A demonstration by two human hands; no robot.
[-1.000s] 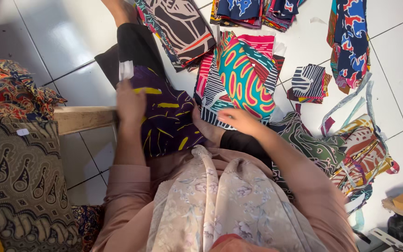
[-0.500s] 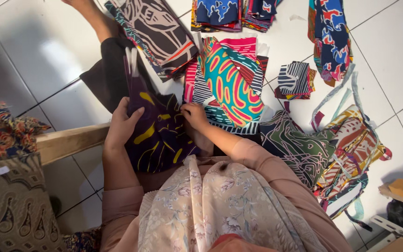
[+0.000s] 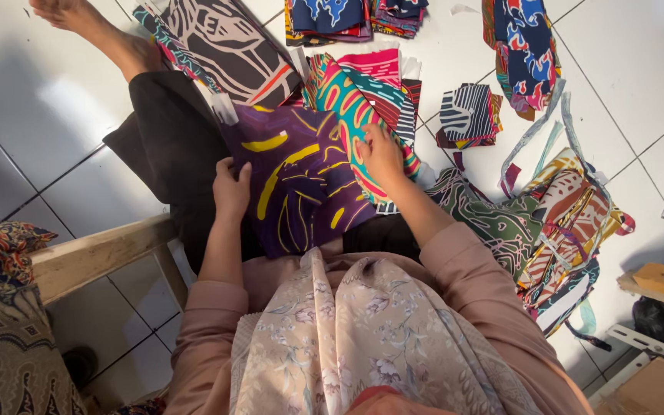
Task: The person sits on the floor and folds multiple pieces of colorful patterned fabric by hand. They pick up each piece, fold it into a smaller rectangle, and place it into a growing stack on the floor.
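Observation:
A purple cloth piece with yellow leaf lines (image 3: 301, 180) lies spread over my lap. My left hand (image 3: 231, 187) grips its left edge. My right hand (image 3: 380, 154) rests at its right edge, pressing where it overlaps a teal, pink and yellow patterned cloth (image 3: 347, 100) on the white tiled floor. My outstretched leg in black trousers (image 3: 170, 131) runs up to the left, with a bare foot near the top edge.
Patterned cloth pieces lie around: a black and cream one (image 3: 224, 46), a striped folded scrap (image 3: 466, 115), a blue and red strip (image 3: 528, 50), a green and multicoloured heap (image 3: 547, 223). A wooden bench edge (image 3: 94, 253) and batik cloth (image 3: 1, 338) stand at left.
The purple cloth went from bunched and partly upright to spread flat over my lap. My right hand moved right to its far edge; my left hand now holds the left edge.

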